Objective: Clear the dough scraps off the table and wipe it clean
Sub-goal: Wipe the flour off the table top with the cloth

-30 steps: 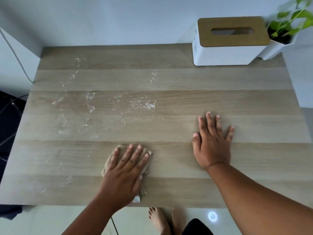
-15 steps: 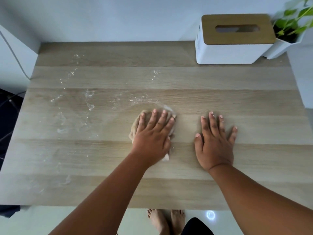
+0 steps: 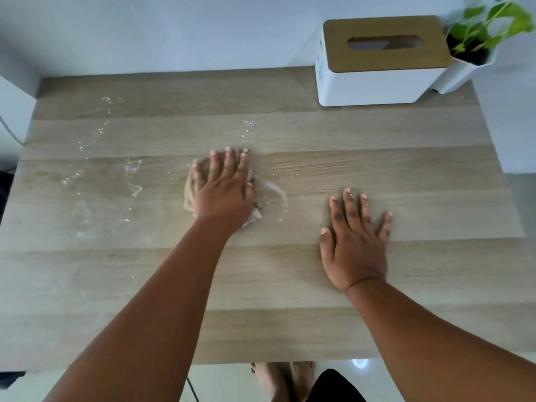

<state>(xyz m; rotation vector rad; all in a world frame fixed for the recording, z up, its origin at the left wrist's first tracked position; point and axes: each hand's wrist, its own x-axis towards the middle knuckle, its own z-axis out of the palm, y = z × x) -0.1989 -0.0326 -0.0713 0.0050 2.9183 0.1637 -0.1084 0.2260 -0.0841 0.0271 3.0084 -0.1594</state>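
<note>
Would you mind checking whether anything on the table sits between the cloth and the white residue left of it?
Nothing visible does. The left hand presses the cloth flat on the table, and bare wood runs from it left to the residue. The tissue box and right hand lie on the other side.

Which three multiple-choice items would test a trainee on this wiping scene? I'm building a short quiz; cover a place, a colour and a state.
1. Where is the tissue box?
A. far right corner of the table
B. near left corner
C. on the floor

2. What colour is the box's lid?
A. black
B. wood brown
C. red

3. How does the left hand lie?
A. flat, pressing the cloth
B. lifted in the air
C. holding the plant

Answers:
1 A: it stands at the far right beside the plant.
2 B: a brown slotted lid tops white walls.
3 A: straight fingers cover the beige cloth among white dough smears, while the right hand rests flat.
</note>
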